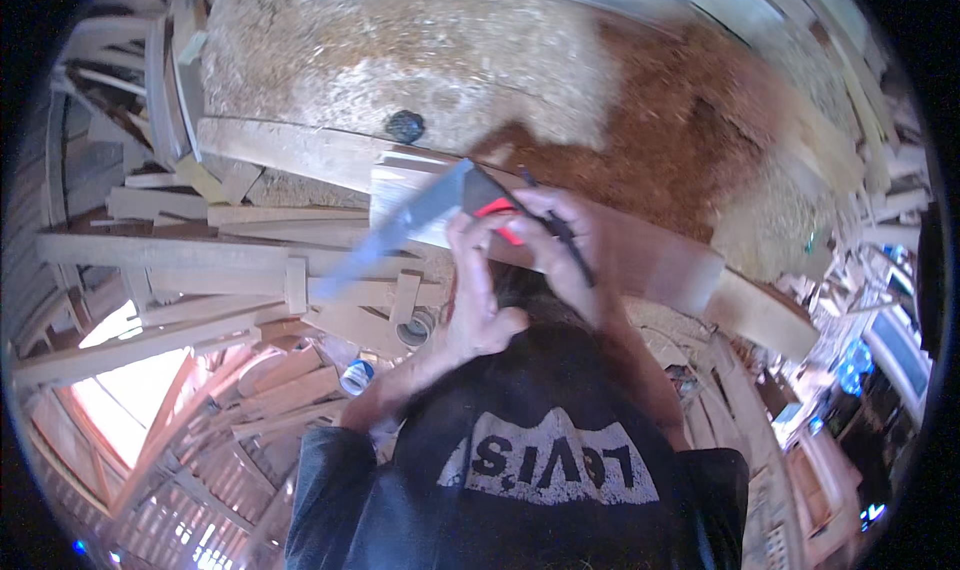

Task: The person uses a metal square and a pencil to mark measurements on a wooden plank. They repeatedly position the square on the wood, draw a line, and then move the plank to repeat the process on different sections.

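In front of my chest I hold a hand saw (425,205), its handle black with red and its grey-blue blade smeared by motion, slanting down to the left. My left hand (478,295) has its fingers curled at the red part of the handle, with the thumb apart. My right hand (570,245) closes on the black side of the handle. A thin dark stick-like shape shows by its fingers; I cannot tell if it belongs to the saw. Below the saw lie a pale piece of wood (392,192) and a long plank (655,255).
A beam (290,148) runs across, with a dark lump (405,126) beside it. Sawdust (650,120) covers the ground beyond. Timber frames (180,255) and offcuts (285,395) crowd the left. A round container (413,328) and a blue-and-white can (357,376) stand near my left arm.
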A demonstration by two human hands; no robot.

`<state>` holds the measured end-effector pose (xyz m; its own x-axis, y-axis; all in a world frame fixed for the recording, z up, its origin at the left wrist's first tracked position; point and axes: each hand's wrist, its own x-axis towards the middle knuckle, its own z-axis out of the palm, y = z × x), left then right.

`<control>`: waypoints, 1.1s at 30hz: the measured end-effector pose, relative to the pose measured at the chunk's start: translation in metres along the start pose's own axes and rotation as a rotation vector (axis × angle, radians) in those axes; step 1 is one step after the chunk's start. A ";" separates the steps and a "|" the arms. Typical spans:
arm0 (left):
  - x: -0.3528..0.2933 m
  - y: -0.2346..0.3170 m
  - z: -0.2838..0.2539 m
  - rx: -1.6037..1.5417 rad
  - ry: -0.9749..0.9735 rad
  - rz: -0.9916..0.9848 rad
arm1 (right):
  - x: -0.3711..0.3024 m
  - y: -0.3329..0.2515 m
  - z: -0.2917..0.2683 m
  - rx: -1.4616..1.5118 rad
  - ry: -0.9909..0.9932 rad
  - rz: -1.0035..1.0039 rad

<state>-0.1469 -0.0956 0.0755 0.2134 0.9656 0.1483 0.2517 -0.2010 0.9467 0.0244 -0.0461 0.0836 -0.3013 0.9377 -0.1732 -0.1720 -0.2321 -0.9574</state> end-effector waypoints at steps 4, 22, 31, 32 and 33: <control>-0.004 -0.002 -0.014 0.091 -0.224 -0.373 | 0.036 0.024 -0.035 -0.054 0.055 0.315; 0.054 -0.085 -0.002 0.417 0.024 -0.102 | 0.096 0.070 -0.052 -0.271 -0.236 0.411; 0.052 -0.087 -0.002 0.360 0.015 -0.136 | 0.096 0.065 -0.045 -0.225 -0.207 0.458; 0.053 -0.087 -0.002 0.361 0.039 -0.125 | 0.097 0.063 -0.044 -0.223 -0.214 0.461; 0.053 -0.087 -0.002 0.364 0.032 -0.120 | 0.098 0.062 -0.045 -0.238 -0.230 0.450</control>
<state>-0.1596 -0.0264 0.0013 0.1343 0.9893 0.0565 0.5930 -0.1259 0.7953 0.0259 0.0432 -0.0029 -0.4978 0.6725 -0.5476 0.2292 -0.5069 -0.8310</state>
